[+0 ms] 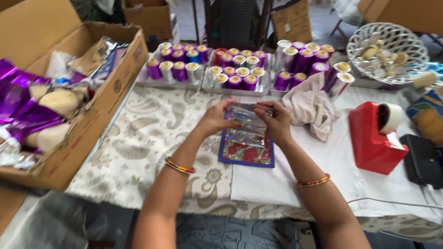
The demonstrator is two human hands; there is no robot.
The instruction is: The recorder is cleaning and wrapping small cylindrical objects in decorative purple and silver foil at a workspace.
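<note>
A cluttered tabletop [152, 138], covered by a paisley-patterned cloth, surrounded a person at work. Along the far edge stood trays of small rolls [230, 69] wrapped in purple, silver and gold foil, packed upright in rows. A crumpled beige cloth [311, 108] lay just beside the rightmost rolls. Toward the right edge sat a red tape dispenser [371, 138] with a roll of tape mounted in it, a black flat object [422, 159] close beside it. A white lattice basket [387, 50] holding pale round pieces occupied the far right corner. At the left edge, an open cardboard box [99, 99] overflowed with purple foil scraps and tan lumps.

Near the middle of the tabletop, a small floral mat with a blue border [247, 154] lay flat. Above it both hands met on a piece of shiny silver foil [249, 127]. The left hand [217, 120] had its fingers curled together, pinching the foil's left edge, thumb on top. The right hand [277, 120] gripped the opposite edge, fingers folded over the sheet's top corner. The foil hung between the two hands, partly covering the mat's far end. Beaded bangles circled both wrists.
</note>
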